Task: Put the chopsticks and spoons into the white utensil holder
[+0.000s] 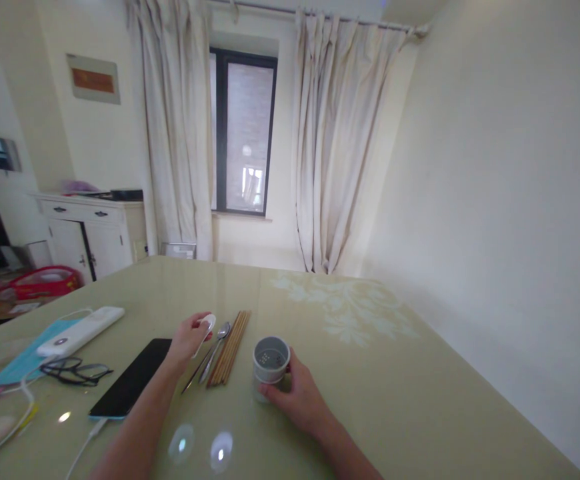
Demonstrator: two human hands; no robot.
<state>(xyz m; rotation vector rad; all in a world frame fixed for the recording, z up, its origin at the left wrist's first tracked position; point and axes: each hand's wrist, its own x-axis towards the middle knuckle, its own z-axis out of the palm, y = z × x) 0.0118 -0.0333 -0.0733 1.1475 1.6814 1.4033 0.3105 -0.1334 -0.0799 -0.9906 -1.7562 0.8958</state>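
Note:
My left hand [189,340] is closed on a white spoon [209,324], its bowl showing past my fingertips and its thin handle pointing down toward the table. Just right of it lie a metal spoon [223,331] and a thin dark utensil [197,373], side by side. Several wooden chopsticks [230,350] rest in a row beside them. My right hand [306,397] is wrapped around the right side of a grey utensil holder [270,357], which stands upright with small holes in its bottom and nothing visible inside.
The greenish glass-topped table [390,407] has a leaf pattern at the back. Left of my left arm lie a black tablet [133,380] with a cable, glasses [76,371], a white power strip or similar long device [81,331] and a blue mask [33,353]. A wall rises on the right.

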